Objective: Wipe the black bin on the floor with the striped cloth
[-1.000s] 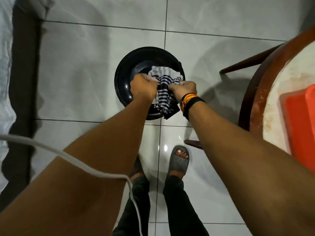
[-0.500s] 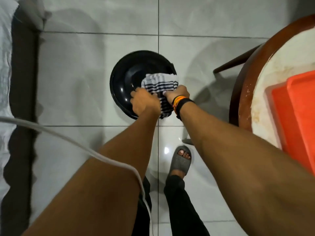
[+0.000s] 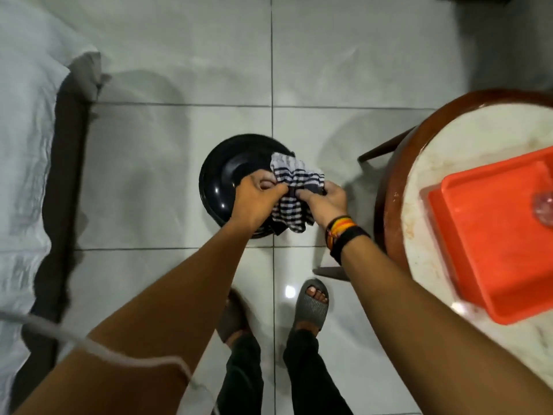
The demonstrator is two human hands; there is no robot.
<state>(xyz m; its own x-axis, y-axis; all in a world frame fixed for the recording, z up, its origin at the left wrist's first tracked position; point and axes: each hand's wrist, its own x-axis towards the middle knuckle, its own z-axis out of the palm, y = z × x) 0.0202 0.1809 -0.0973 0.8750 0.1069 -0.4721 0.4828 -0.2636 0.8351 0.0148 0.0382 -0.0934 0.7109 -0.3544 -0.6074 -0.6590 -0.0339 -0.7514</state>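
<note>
A round black bin (image 3: 218, 178) stands on the white tiled floor in front of my feet. A black-and-white striped cloth (image 3: 294, 175) hangs bunched over the bin's right side. My left hand (image 3: 254, 199) grips the cloth's left part above the bin's opening. My right hand (image 3: 326, 202), with coloured bands on its wrist, grips the cloth's right part. Both hands hide the bin's near right rim.
A round table with a dark wooden rim (image 3: 398, 175) stands close on the right and carries an orange tray (image 3: 490, 244). A bed with a white sheet (image 3: 24, 145) runs along the left. A white cable (image 3: 98, 351) crosses my left arm. My sandalled feet (image 3: 311, 304) are below.
The cloth has gone from spread over the rim to bunched between both hands. The view has shifted, so the table and tray show more on the right.
</note>
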